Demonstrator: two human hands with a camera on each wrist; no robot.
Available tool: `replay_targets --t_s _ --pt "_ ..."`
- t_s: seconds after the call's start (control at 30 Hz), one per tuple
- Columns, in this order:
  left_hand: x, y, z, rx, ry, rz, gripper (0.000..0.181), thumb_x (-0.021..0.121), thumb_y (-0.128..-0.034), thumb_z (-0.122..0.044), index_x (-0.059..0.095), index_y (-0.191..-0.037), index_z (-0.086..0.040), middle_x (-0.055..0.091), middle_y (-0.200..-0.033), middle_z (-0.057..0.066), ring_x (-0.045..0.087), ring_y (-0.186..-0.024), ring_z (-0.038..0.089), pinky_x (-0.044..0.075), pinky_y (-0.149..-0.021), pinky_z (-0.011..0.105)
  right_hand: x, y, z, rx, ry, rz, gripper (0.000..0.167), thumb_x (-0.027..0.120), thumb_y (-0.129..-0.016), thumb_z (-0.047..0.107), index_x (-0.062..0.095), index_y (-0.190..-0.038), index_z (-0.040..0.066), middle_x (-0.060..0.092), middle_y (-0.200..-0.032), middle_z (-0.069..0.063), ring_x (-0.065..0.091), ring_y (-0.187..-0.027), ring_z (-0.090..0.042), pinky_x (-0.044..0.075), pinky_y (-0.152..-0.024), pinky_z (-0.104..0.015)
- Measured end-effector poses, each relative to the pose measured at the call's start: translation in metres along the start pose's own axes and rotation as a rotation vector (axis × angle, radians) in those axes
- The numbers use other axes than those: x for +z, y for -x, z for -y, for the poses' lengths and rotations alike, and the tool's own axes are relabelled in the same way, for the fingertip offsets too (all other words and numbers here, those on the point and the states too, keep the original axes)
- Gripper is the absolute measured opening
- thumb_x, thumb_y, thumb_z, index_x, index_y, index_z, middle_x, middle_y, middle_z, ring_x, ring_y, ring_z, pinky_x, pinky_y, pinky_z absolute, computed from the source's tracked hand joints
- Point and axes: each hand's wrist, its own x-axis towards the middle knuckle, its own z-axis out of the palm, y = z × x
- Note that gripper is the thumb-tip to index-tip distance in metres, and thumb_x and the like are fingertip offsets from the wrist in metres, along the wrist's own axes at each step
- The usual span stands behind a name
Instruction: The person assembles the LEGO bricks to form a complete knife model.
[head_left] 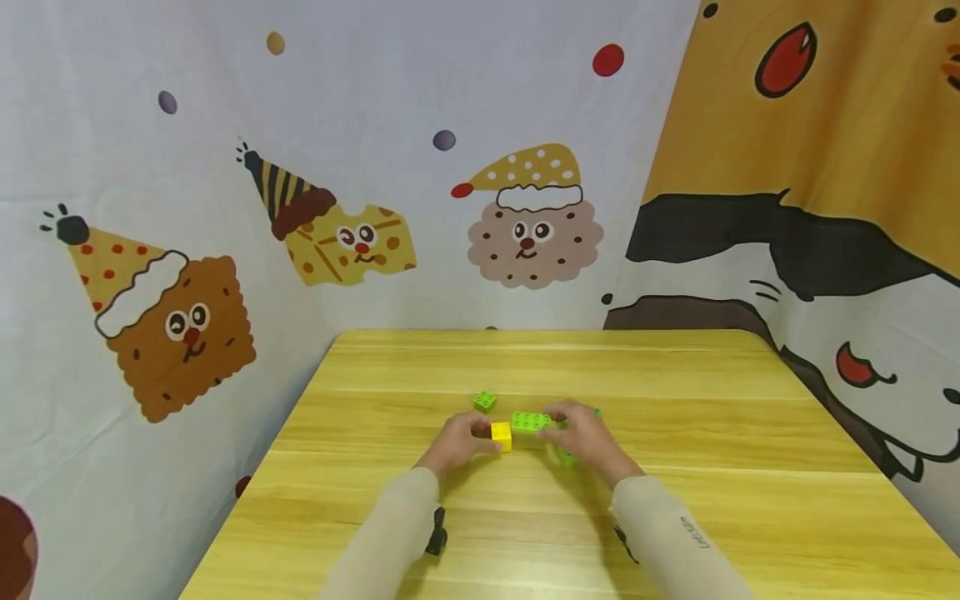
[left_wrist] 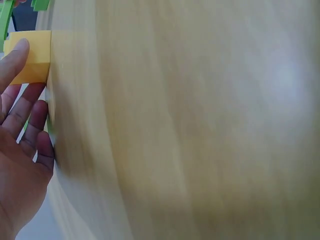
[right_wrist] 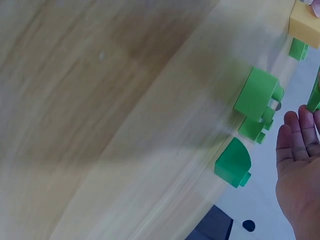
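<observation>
My left hand (head_left: 456,442) pinches a yellow toy brick (head_left: 501,437) between thumb and fingers, near the middle of the table. In the left wrist view the thumb lies across the face of that yellow brick (left_wrist: 37,65). Just to its right, my right hand (head_left: 587,435) holds a long light green studded brick (head_left: 528,421) by its right end. Only an edge of this green brick (right_wrist: 314,97) shows in the right wrist view, at the fingertips. The yellow brick and the long green one are close together but apart.
A small green brick (head_left: 485,402) lies behind my left hand. Beside my right hand, partly hidden in the head view, are a green brick (right_wrist: 255,95), another green brick (right_wrist: 250,129) and a darker green curved brick (right_wrist: 233,162). The wooden table (head_left: 525,358) meets a printed cloth (head_left: 420,317).
</observation>
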Motion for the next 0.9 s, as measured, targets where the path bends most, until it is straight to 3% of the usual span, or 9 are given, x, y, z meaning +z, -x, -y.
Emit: replay_targets --t_s 0.3,0.6,0.9 --pt "0.015 -0.007 -0.009 -0.007 0.019 0.017 0.025 0.081 -0.0842 -0.017 0.071 -0.105 -0.010 0.067 -0.100 -0.002 0.058 -0.092 0.016 0.050 -0.087 0.038 -0.008 -0.004 -0.005 0.011 0.016 -0.021 0.039 0.079 -0.087 0.022 0.070 -0.122 0.006 0.064 -0.113 -0.010 0.059 -0.096 -0.023 0.052 -0.078 -0.037" --pt "0.029 -0.012 -0.015 -0.003 0.052 0.044 0.031 0.082 -0.0836 -0.020 0.073 -0.111 -0.010 0.070 -0.104 -0.002 0.063 -0.097 0.015 0.051 -0.089 0.038 -0.011 -0.004 -0.010 -0.015 0.017 -0.014 0.036 0.080 -0.086 0.022 0.073 -0.118 0.007 0.066 -0.110 -0.005 0.060 -0.101 -0.023 0.050 -0.087 -0.046" --pt "0.034 -0.014 -0.016 0.005 0.033 0.037 0.032 0.082 -0.0837 -0.022 0.074 -0.112 -0.012 0.071 -0.105 -0.003 0.064 -0.099 0.015 0.049 -0.094 0.040 -0.008 -0.004 -0.011 -0.038 -0.021 0.026 0.032 0.081 -0.085 0.023 0.075 -0.113 0.009 0.066 -0.103 -0.002 0.060 -0.095 -0.022 0.050 -0.085 -0.044"
